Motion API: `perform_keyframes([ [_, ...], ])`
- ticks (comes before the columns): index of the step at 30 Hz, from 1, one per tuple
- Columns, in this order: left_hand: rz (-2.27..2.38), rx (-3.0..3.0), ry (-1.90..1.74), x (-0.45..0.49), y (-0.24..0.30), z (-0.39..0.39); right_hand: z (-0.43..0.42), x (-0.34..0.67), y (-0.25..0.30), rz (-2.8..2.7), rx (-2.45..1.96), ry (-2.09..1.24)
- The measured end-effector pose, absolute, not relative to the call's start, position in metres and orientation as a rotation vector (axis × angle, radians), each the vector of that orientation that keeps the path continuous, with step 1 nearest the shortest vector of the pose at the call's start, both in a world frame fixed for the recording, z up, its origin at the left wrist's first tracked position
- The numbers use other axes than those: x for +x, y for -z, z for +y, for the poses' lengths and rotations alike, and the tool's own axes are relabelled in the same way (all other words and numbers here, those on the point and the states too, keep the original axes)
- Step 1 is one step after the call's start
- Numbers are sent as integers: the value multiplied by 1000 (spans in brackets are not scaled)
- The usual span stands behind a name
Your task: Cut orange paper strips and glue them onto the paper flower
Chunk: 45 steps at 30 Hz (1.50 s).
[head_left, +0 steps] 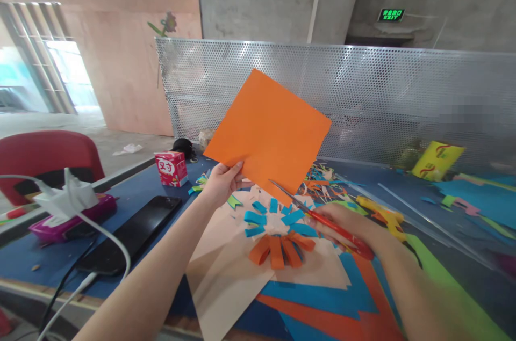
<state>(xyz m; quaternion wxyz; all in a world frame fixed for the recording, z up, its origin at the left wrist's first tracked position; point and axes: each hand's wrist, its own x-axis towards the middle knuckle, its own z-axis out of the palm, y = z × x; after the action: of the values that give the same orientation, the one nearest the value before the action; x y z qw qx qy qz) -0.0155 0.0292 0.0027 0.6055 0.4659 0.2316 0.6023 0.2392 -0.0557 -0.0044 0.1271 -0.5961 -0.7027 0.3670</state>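
Note:
My left hand (224,182) pinches the lower left edge of a square sheet of orange paper (270,131), thumb in front. The sheet stands tilted in the air, one corner up. In my right hand (342,223) is a pair of red-handled scissors (328,221). Their blades meet the sheet's lower edge, one blade lying in front of the paper. Below the sheet, blue loops (255,218) and orange loops (278,252) of paper form a round flower shape on pale paper (226,276). My right fingers are partly hidden behind the handles.
A black phone (133,233), a purple power strip (72,220) with chargers, and a red box (171,168) stand left. Paper scraps (322,180), a yellow glue gun (382,216), clear sticks (427,217), and a yellow packet (438,161) lie right. A perforated metal panel (374,99) borders the table's back.

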Motion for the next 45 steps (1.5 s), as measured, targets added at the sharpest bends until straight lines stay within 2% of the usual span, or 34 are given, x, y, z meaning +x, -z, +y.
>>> perform_keyframes([
  [20, 545, 1059, -1388, -15, -4, 28, -55, 239, 6, -2090, -1740, -1048],
  [28, 533, 1070, -1372, -13, -3, 27, -52, 241, 11, -1976, -1699, -1188],
  [34, 530, 1070, -1381, -13, -3, 28, -49, 241, 12, -1916, -1791, -1189],
  [45, 504, 1108, -1359, -12, 1, 28, -49, 243, 15, -1982, -1673, -1241],
])
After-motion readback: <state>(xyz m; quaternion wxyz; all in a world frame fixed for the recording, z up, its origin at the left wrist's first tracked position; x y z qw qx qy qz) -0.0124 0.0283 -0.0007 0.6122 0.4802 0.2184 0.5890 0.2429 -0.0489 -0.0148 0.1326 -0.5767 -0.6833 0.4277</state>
